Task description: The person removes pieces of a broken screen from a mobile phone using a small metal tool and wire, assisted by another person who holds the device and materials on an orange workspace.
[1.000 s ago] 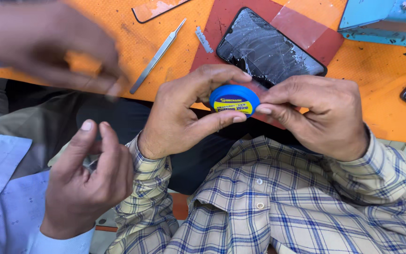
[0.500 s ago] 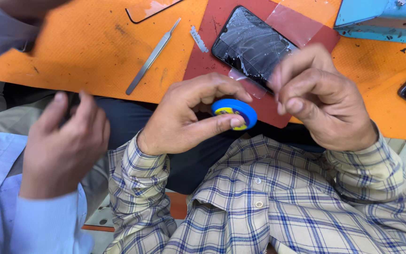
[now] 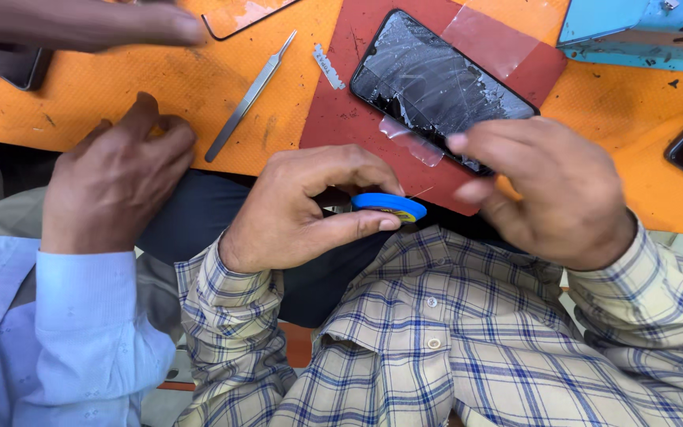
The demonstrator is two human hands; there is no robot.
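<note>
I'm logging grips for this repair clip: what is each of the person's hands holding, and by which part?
The left hand pinches the small blue round spool by its rim, thumb below, fingers above. Whether the right hand holds the fine strand beside it cannot be told.

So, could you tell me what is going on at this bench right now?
The person in the checked shirt pinches a small blue spool in the left hand, while the right hand is raised beside it; a fine thread seems to run between them. In front lies a phone with a cracked screen on a red mat, with tweezers on the orange table. Another person's hand rests at the table edge.
</note>
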